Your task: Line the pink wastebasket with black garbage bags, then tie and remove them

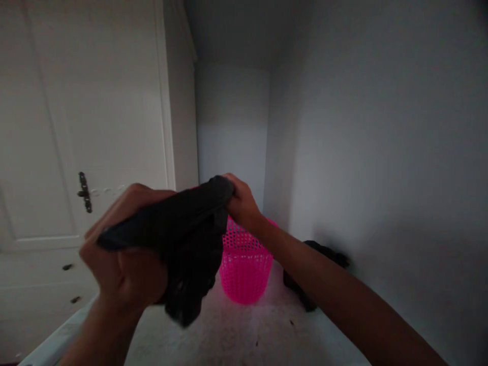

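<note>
A black garment [194,244] is stretched between my two hands in front of me, its lower part hanging in loose folds. My left hand [124,264] is closed on its near left end. The fingers of my right hand [244,201] grip the far right end of its upper edge. Exactly what kind of garment it is, I cannot tell. Behind it stands a bright pink perforated plastic basket [246,279], whose upper part is partly hidden by the cloth and my right hand.
To the left is a white wardrobe [110,117] with a dark metal handle [84,193] and drawers below. A black item [299,292] lies on the pale floor [213,340] against the grey wall [381,152], partly behind my right forearm. Small dark specks dot the floor.
</note>
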